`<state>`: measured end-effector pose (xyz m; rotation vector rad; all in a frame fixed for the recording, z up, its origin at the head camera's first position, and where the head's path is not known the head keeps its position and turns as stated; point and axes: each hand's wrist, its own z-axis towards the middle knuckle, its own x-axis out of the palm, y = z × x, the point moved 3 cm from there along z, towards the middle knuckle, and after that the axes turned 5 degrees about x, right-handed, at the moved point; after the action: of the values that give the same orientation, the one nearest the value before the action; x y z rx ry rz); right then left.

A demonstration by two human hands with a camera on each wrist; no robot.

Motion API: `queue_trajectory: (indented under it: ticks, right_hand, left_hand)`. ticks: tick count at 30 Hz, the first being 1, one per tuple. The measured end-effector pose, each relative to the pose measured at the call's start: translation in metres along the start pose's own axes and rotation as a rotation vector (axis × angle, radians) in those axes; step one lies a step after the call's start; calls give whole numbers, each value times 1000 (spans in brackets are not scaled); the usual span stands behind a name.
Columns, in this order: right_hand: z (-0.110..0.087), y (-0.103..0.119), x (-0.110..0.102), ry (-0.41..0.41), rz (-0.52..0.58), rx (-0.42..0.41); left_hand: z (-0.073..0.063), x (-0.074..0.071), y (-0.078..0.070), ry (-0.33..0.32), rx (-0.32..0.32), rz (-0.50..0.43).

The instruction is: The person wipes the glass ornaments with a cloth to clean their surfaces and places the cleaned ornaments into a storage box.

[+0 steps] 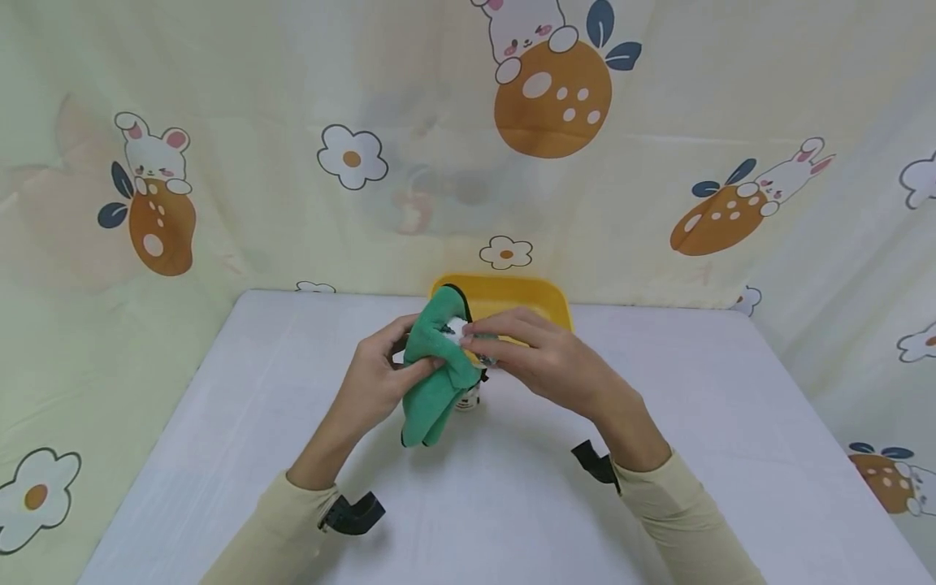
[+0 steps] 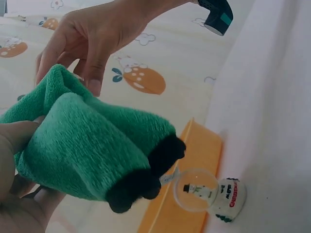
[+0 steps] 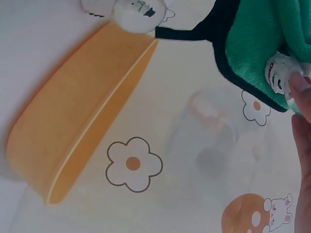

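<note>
Green cloth (image 1: 433, 375), soft, limp, light: bunched in left hand (image 1: 379, 382); right hand (image 1: 543, 357) pinches small white item (image 3: 281, 73) against it; likely best gripped mid-fold.

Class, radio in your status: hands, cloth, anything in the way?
Left hand grips green cloth. Right hand pinches small white item against it. Snow globe on table beside yellow tray, clear of hands.

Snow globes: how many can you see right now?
2. One snow globe stands on the table beside the yellow tray. A second small globe is pinched by the right hand against the green cloth, which the left hand grips. The cloth may hide more.
</note>
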<state>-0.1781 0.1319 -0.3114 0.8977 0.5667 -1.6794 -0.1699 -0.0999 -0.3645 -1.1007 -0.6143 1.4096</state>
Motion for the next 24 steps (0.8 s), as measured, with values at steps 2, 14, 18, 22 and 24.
queue_trajectory:
  ticks: [2,14,18,22,24]
  right_hand:
    - [-1,0,0,6,-12,-20]
    - [-4,-4,5,-68,89,133]
    - [-5,-5,8,-115,194,211]
    - [-5,-4,9,-145,291,282]
    - [-5,-4,9,-156,313,315]
  left_hand:
    - [0,0,0,7,6,12]
    - [-2,1,1,17,75,-25]
    - [-3,1,0,-1,108,-38]
    - [-5,2,-1,-12,140,-50]
    - [-5,2,-1,-15,158,-55]
